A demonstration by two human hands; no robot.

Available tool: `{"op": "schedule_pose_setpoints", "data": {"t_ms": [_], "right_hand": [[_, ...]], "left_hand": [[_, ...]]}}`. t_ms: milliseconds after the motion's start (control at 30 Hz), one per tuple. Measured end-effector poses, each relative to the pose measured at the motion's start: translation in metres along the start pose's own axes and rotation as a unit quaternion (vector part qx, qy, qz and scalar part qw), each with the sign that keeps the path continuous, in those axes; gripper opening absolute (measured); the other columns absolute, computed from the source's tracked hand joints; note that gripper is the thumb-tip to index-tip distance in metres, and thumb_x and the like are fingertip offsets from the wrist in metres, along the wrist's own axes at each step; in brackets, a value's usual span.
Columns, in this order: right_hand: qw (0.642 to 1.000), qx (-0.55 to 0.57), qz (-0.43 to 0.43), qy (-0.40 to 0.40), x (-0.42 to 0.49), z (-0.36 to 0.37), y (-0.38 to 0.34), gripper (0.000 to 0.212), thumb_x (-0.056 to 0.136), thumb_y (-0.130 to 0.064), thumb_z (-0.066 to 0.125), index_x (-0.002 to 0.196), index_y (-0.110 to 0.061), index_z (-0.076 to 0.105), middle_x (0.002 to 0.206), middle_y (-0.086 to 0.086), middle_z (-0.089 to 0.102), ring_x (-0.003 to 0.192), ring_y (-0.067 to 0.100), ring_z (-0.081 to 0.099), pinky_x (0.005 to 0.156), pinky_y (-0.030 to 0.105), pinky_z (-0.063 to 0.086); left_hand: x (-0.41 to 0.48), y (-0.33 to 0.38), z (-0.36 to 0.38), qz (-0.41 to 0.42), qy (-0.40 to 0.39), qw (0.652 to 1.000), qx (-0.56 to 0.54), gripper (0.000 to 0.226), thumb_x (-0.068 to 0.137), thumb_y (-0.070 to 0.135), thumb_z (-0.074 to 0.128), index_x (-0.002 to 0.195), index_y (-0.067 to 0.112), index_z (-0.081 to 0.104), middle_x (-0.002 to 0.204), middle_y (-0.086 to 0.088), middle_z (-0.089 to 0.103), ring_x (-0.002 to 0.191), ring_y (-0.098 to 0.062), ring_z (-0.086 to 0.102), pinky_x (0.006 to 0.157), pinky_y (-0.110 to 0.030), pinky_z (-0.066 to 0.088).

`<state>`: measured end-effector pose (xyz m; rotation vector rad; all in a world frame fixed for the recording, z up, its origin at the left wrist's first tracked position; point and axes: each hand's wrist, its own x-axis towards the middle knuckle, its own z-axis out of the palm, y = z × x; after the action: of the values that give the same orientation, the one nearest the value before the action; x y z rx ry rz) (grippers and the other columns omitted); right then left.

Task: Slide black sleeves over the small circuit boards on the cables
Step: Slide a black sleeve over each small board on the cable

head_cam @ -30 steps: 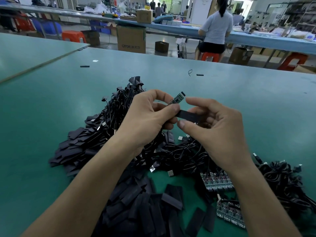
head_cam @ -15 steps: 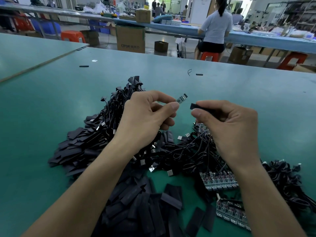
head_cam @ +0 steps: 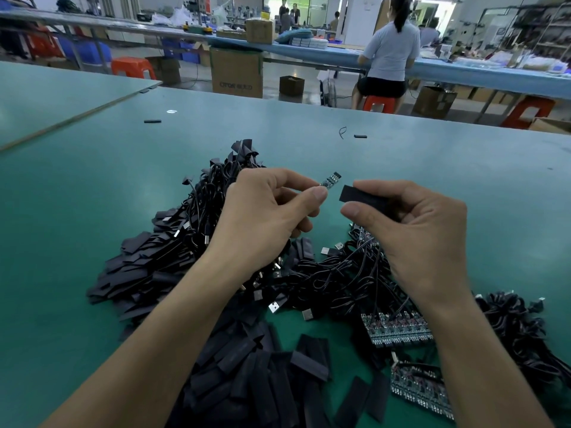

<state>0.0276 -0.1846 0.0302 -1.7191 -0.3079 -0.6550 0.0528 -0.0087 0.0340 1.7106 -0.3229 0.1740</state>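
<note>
Since the two parts sit just apart w/ a small gap between, the step in hand looks like line-up right before insertion. L hand (head_cam: 265, 217) pinches a small circuit board (head_cam: 330, 179) by its near end, thumb vs forefinger, other fingers curled. R hand (head_cam: 423, 236) pinches a black sleeve (head_cam: 358, 196) w/ its end facing left. The board's free tip points up-right, just beside that sleeve end, not touching. Next move prob needs the sleeve mouth squeezed open (it looks flat), the tip aimed square into it, then the sleeve pushed along over the board. A corner could snag.

Around: green table (head_cam: 123, 180); big tangled cable heap (head_cam: 333, 279) under both hands; loose sleeves pile (head_cam: 247, 381) btwn the forearms; board panels (head_cam: 395, 332) below the R wrist; USB plugs (head_cam: 275, 305) in the tangle. Nothing lies btwn board and sleeve. The board's own cable is hidden by the hand, but it may drag.
</note>
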Motion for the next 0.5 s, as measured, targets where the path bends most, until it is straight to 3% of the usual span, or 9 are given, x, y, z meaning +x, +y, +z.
{"op": "schedule_pose_setpoints", "data": {"t_ms": [500], "right_hand": [[1.000, -0.009, 0.016, -0.016, -0.0015, 0.0026, -0.0057, 0.023, 0.064, -0.033, 0.081, 0.086, -0.035, 0.073, 0.078, -0.017, 0.075, 0.065, 0.006, 0.071, 0.066, 0.015, 0.055]], "left_hand": [[-0.0017, 0.0078, 0.0005, -0.021, -0.018, 0.998, -0.057, 0.007, 0.089, 0.020, 0.074, 0.092, 0.014, 0.072, 0.073, -0.002, 0.075, 0.056, -0.006, 0.065, 0.053, -0.017, 0.051]]}}
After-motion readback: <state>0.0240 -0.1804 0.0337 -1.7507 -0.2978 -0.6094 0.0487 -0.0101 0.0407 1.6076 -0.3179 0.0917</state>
